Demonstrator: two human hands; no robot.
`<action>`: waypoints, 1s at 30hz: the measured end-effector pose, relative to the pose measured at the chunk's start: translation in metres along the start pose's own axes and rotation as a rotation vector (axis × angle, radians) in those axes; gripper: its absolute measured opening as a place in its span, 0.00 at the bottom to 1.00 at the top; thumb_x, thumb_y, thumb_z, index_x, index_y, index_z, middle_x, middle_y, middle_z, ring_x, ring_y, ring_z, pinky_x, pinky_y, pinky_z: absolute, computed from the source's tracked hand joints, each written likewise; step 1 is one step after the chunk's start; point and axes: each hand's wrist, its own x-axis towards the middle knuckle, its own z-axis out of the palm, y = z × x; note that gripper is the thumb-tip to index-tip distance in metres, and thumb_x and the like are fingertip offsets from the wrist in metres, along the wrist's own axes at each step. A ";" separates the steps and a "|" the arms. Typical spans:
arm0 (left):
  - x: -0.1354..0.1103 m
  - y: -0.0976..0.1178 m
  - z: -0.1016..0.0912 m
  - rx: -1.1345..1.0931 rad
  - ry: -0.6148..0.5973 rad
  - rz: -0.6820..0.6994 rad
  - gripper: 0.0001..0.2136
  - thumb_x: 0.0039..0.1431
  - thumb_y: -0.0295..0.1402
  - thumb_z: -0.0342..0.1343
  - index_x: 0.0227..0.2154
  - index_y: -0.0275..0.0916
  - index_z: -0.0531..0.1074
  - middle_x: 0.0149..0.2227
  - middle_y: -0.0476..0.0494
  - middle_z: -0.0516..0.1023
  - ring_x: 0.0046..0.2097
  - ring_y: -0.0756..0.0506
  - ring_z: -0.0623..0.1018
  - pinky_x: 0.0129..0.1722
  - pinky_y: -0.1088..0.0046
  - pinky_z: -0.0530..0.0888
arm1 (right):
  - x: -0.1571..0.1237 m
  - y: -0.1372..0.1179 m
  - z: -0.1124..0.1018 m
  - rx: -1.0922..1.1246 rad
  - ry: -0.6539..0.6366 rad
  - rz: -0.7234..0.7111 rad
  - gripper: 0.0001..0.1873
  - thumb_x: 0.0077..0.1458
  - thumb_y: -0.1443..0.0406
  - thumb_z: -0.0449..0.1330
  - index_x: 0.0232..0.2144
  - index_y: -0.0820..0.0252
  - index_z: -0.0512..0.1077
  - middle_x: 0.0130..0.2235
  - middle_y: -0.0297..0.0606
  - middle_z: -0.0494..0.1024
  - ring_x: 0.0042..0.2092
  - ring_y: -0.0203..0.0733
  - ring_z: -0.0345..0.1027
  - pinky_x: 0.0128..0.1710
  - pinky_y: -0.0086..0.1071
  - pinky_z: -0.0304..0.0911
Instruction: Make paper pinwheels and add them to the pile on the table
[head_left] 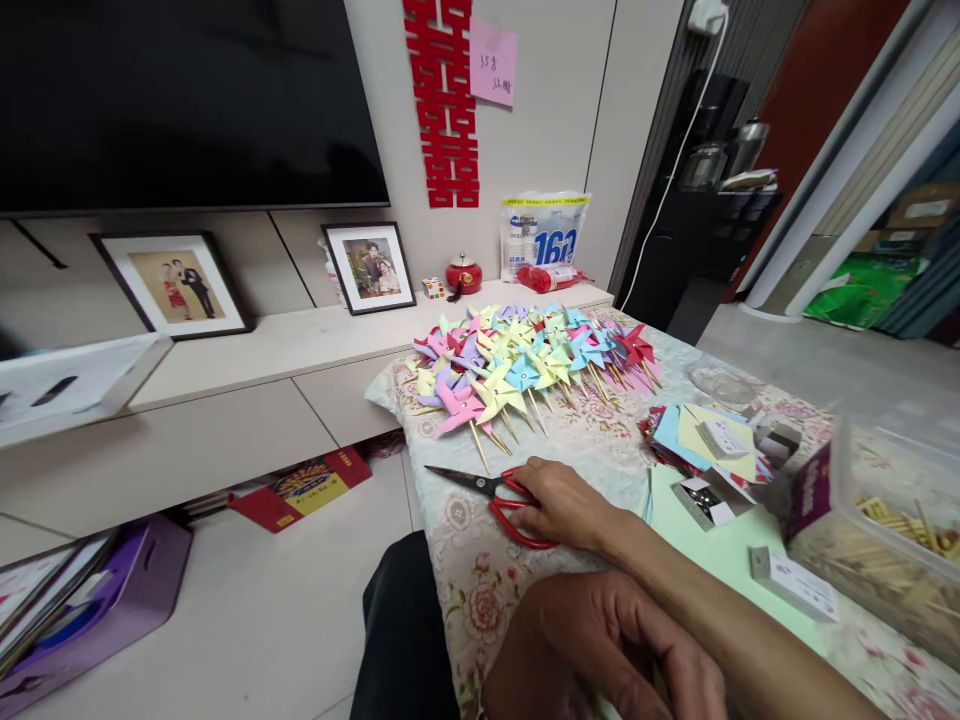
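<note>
Red-handled scissors (523, 512) lie on the flowered tablecloth, blades closed and pointing left. My right hand (562, 500) is closed on their handles. Low in the view and close to the camera, my left hand (592, 645) is curled, its fingertips partly cut off by the bottom edge. What it holds, if anything, I cannot make out. Beyond the scissors is a pile of paper pinwheels (523, 372) in pink, yellow, blue, purple and red on thin sticks. Light green paper sheets (724, 545) lie beside my right forearm.
An open small box (711, 497) of shiny pieces and a closed small box (793, 583) rest on the green paper. Behind them is a stack of coloured paper (675, 440). A clear tub (840, 500) of short sticks stands at right. A white cabinet (300, 335) runs along the wall.
</note>
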 end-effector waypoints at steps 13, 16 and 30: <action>0.021 0.002 -0.003 -0.360 0.865 0.456 0.14 0.45 0.39 0.71 0.24 0.35 0.73 0.24 0.48 0.74 0.22 0.52 0.72 0.21 0.77 0.70 | -0.069 0.056 -0.024 0.954 0.498 0.250 0.16 0.58 0.54 0.62 0.41 0.59 0.76 0.31 0.35 0.76 0.32 0.39 0.68 0.35 0.34 0.63; 0.026 0.001 -0.012 -0.365 1.234 0.465 0.14 0.42 0.35 0.72 0.27 0.34 0.74 0.27 0.46 0.77 0.28 0.50 0.75 0.26 0.76 0.73 | -0.092 0.066 -0.032 1.207 0.655 0.273 0.20 0.54 0.50 0.65 0.39 0.60 0.77 0.32 0.38 0.77 0.31 0.38 0.70 0.34 0.34 0.64; 0.032 -0.005 -0.014 -0.208 1.410 0.374 0.11 0.48 0.39 0.68 0.29 0.36 0.78 0.31 0.44 0.78 0.32 0.47 0.76 0.27 0.74 0.74 | -0.101 0.066 -0.012 1.218 0.498 0.350 0.18 0.47 0.57 0.71 0.39 0.61 0.77 0.27 0.30 0.73 0.28 0.34 0.64 0.30 0.31 0.57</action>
